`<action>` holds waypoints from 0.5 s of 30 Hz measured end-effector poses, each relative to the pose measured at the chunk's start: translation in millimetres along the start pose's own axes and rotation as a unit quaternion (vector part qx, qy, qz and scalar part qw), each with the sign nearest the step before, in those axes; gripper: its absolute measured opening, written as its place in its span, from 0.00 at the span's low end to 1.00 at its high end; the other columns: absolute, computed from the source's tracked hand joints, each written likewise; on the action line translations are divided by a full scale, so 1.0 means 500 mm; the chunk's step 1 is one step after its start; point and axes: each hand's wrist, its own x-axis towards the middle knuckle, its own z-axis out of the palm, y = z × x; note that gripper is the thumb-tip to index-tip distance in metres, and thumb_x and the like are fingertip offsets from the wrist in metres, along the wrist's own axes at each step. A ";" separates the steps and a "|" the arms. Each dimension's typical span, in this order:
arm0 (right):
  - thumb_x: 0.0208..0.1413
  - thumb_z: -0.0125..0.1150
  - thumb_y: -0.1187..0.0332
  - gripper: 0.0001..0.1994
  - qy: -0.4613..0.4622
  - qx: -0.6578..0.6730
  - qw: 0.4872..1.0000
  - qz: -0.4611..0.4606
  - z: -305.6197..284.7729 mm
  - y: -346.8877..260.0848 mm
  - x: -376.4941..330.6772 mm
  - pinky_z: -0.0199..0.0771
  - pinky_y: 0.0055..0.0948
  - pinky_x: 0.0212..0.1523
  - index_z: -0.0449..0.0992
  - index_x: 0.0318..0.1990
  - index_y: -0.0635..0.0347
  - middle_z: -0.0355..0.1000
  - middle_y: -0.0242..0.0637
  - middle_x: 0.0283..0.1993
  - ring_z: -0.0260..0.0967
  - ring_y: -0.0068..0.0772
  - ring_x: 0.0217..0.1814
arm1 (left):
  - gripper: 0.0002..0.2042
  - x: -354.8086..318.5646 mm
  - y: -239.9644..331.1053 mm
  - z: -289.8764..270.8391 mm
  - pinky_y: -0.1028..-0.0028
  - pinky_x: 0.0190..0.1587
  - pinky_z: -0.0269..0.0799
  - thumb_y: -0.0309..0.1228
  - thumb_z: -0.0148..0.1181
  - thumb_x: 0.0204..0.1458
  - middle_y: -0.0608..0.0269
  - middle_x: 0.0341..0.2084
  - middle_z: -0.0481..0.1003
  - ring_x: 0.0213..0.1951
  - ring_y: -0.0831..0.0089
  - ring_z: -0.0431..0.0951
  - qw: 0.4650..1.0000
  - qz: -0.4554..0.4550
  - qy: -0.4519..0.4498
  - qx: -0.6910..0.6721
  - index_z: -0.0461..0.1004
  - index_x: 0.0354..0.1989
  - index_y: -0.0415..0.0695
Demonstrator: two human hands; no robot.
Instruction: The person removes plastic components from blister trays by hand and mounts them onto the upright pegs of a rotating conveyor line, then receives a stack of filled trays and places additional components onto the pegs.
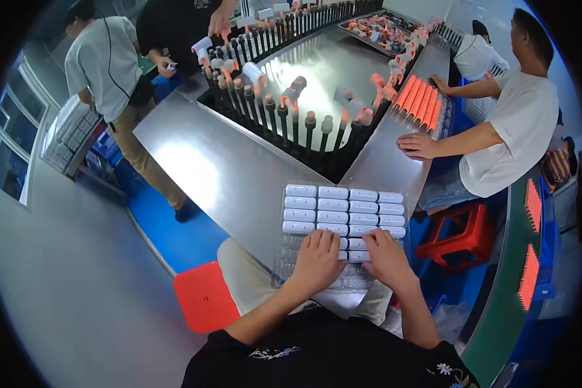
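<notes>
A clear plastic tray (281, 262) lies at the near edge of the metal table, with rows of white rounded plastic cases (333, 205) in its far part. My left hand (321, 260) curls over cases on the tray's left side, fingertips at the third row and thumb toward me. On the other side, my right hand (388, 260) grips down over cases in the same way. A few white cases (357, 249) show between my two thumbs. My palms and fingers hide the cases directly under them, while the tray's near pockets show along its lower edge.
Beyond the tray, the metal table (233, 174) holds a conveyor loop of black posts (284, 123) topped with orange and grey pieces. A co-worker (511, 123) sits at right by a tray of orange tubes (420, 100). Red stools (207, 297) stand on both sides.
</notes>
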 end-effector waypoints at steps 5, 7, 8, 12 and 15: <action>0.38 0.79 0.64 0.32 -0.039 -0.085 0.996 -0.011 -0.012 0.002 0.015 0.76 0.43 0.54 0.72 0.53 0.62 0.68 0.45 0.52 0.69 0.48 0.58 | 0.26 0.018 0.015 -0.013 0.61 0.53 0.67 0.40 0.73 0.42 0.55 0.45 0.71 0.51 0.57 0.70 0.997 0.031 -0.051 0.048 0.76 0.49 0.39; 0.37 0.79 0.62 0.32 -0.037 -0.033 0.999 -0.003 -0.027 0.011 0.024 0.76 0.43 0.52 0.72 0.52 0.62 0.68 0.46 0.50 0.71 0.49 0.55 | 0.21 0.028 -0.004 -0.001 0.63 0.50 0.66 0.34 0.69 0.41 0.55 0.43 0.71 0.48 0.58 0.70 0.993 0.058 -0.063 0.086 0.78 0.44 0.37; 0.35 0.79 0.61 0.33 -0.045 0.019 0.999 0.005 -0.038 0.017 0.027 0.76 0.44 0.51 0.72 0.51 0.62 0.69 0.46 0.49 0.72 0.50 0.51 | 0.21 0.034 -0.015 0.003 0.63 0.50 0.66 0.34 0.69 0.41 0.55 0.43 0.71 0.48 0.58 0.70 0.992 0.060 -0.058 0.092 0.78 0.44 0.37; 0.41 0.78 0.65 0.35 0.074 0.210 0.973 0.060 -0.120 0.064 0.043 0.77 0.35 0.46 0.68 0.58 0.64 0.76 0.49 0.45 0.78 0.40 0.42 | 0.12 0.040 0.005 0.007 0.60 0.49 0.65 0.30 0.61 0.46 0.55 0.42 0.70 0.47 0.59 0.70 0.987 0.067 -0.059 0.134 0.78 0.39 0.38; 0.52 0.72 0.76 0.46 0.179 0.351 0.918 0.050 -0.178 0.116 0.130 0.77 0.27 0.40 0.50 0.76 0.57 0.77 0.43 0.45 0.77 0.27 0.38 | 0.10 0.039 0.039 0.009 0.59 0.49 0.64 0.30 0.59 0.48 0.55 0.41 0.70 0.47 0.60 0.70 0.983 0.064 -0.033 0.168 0.78 0.37 0.39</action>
